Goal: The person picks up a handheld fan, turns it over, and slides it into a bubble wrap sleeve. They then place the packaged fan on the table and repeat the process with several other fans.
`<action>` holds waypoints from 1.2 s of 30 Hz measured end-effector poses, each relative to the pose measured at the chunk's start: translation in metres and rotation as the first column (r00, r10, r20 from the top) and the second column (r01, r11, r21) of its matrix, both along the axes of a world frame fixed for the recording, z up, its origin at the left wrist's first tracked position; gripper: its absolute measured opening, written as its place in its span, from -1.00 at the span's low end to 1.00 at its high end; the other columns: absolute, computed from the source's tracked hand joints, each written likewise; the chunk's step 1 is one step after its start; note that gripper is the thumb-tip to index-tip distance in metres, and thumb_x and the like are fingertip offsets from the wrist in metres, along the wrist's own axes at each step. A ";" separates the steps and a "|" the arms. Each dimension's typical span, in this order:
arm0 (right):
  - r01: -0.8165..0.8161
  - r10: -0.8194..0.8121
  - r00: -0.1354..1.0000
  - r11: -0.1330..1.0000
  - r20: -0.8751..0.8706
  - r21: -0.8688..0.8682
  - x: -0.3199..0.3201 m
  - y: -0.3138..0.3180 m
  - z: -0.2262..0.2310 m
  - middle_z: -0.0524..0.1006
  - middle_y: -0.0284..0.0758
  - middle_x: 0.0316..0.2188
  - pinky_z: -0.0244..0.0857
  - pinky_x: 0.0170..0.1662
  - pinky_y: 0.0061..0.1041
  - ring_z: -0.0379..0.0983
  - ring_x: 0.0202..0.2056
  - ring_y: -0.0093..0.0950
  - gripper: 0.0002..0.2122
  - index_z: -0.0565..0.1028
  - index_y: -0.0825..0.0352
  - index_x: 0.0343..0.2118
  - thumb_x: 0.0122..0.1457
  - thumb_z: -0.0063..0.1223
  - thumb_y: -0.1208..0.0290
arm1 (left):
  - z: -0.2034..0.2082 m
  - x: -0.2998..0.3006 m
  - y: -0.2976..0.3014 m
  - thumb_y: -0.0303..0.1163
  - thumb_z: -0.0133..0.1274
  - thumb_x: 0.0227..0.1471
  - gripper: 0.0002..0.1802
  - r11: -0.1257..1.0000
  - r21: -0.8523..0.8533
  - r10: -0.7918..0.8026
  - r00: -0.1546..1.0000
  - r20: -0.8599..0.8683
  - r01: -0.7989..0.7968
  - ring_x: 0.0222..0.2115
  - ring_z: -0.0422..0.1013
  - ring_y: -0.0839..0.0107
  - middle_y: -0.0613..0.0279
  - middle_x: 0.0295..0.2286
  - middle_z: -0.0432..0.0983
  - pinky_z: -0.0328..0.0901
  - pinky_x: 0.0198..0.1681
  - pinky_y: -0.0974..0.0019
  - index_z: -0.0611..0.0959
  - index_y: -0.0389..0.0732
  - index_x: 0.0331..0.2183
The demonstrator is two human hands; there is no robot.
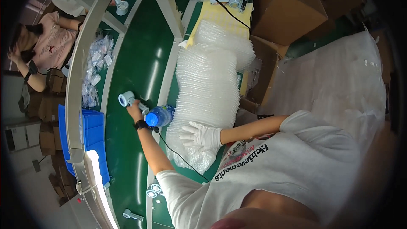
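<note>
Over the green conveyor belt, my left hand is closed around a light-blue handheld fan, its round head showing above the fingers. A black band circles that wrist. My right hand, in a white glove, lies flat with fingers spread on the near part of a long row of bubble-wrap bags. Between my two hands a bottle with a blue cap lies against the bags, its cap toward the belt. Further fans lie on yellow sheets at the far end of the worktable.
One fan rests on the near belt. Small clear packets and a blue bin line its far left side, where two people work. Open cartons and a large translucent plastic bag stand right. A black cable crosses the worktable.
</note>
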State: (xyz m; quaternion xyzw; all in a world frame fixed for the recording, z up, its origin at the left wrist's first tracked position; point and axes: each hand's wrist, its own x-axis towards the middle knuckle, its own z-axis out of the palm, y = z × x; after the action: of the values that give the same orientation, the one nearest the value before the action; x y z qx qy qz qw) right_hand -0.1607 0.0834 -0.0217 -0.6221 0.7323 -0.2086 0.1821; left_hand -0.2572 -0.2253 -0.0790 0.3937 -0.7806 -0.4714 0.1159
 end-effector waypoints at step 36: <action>0.278 0.074 0.824 0.811 0.562 -0.514 -0.087 0.016 0.047 0.48 -0.22 -0.53 0.27 -0.41 -0.33 0.42 -0.49 -0.26 -0.80 0.50 0.24 -0.38 -0.11 -0.10 0.43 | 0.027 0.276 0.233 -0.33 0.01 -0.15 -0.32 0.709 -0.335 0.696 0.694 0.186 -0.621 -0.31 0.27 -0.24 -0.43 -0.31 0.27 0.15 -0.23 -0.07 0.11 -0.52 -0.07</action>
State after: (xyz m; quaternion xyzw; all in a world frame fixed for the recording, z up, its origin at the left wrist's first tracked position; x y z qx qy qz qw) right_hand -0.2476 0.0994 0.0248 -0.5167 0.5824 -0.6016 0.1786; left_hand 0.0189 0.0076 -0.0525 0.6978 -0.6454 -0.2320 0.2066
